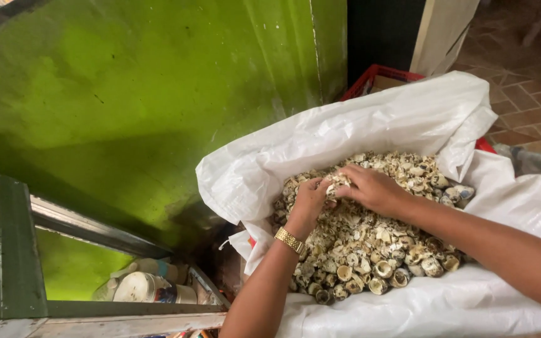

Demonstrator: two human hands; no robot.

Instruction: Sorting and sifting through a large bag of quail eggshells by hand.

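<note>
Head view is showing me both hands working in a white sack (408, 125) full of small shell-like pieces, beige and brown, many ring-shaped. I am keeping the left hand (308, 203), with a gold watch (290, 240) at the wrist, curled into the pile (370, 250); its fingers are closing on a few pieces, though I cannot tell how many. The right hand (370, 188) is lying just beside it, fingers bent and pinching pieces where the two hands are meeting at the top of the heap. The sack is sitting in a red crate (377, 75) against a green wall (126, 94). Judging by the heap, nearly all the pieces are lying untouched and only a handful is being picked, so I am reckoning the work is at an early stage. Cups (142, 286) are standing on a shelf at lower left.
</note>
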